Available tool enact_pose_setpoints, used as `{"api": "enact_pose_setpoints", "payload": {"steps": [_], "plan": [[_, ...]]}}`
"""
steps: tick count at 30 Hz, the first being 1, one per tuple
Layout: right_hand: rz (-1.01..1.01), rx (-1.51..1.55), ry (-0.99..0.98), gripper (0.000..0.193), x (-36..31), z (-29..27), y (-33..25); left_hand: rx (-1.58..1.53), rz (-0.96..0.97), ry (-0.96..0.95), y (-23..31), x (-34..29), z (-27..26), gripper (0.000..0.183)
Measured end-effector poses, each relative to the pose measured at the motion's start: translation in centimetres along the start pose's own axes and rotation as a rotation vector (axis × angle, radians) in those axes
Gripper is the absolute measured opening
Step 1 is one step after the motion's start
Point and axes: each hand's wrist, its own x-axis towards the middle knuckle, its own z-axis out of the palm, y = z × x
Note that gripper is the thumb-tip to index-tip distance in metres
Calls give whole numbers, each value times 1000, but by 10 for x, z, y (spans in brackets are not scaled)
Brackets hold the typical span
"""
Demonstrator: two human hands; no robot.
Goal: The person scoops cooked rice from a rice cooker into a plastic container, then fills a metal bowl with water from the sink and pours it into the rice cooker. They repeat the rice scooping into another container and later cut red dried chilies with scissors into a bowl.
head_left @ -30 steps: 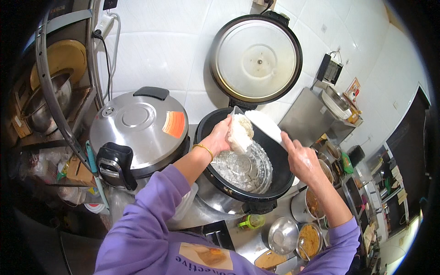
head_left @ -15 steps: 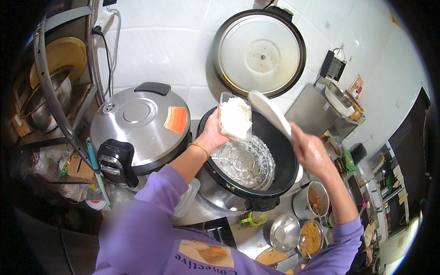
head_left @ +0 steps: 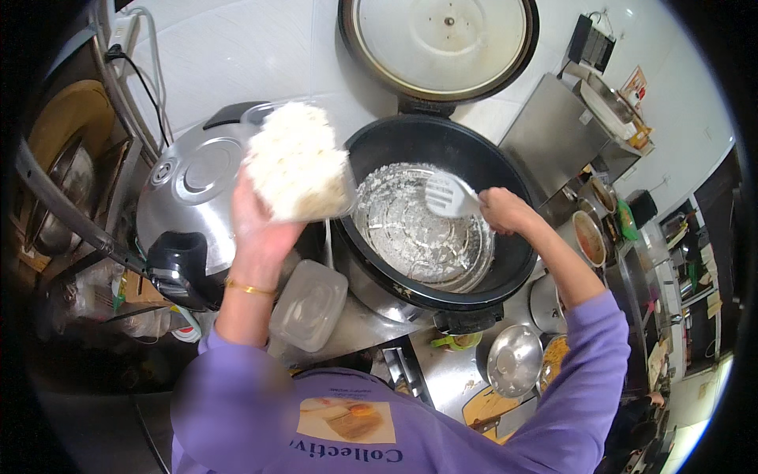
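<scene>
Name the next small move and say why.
Probably lower the clear container onto the counter: the left hand holds it heaped with white food, while the slotted paddle in the right hand carries no visible load and the open cooker shows scattered white residue.

The middle of the scene is lit brightly and quite evenly, and the wall tiles (head_left: 237,55) are rendered almost white. Glare is thrown back by the steel lid (head_left: 197,170) and the metal bowl (head_left: 515,361), while the lower left is sunk in deep shadow. The white rice (head_left: 294,158) is slightly smeared. A round blur is laid over the purple sweatshirt (head_left: 442,426). Straight lines are bent near the rim, and the corners are blackened.
</scene>
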Motion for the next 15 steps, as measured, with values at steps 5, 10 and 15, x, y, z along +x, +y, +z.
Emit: {"api": "enact_pose_setpoints", "payload": {"steps": [5, 10, 15], "plan": [[-277, -363, 89, 27, -28, 12, -67, 281, 76, -296, 17, -45, -22, 52], [-466, -402, -285, 49, -58, -1, -78, 288, -100, 38, 19, -66, -34, 65], [-470, -698, -73, 50, -55, 9, -60, 278, -89, 189, 14, -65, -36, 62]]}}
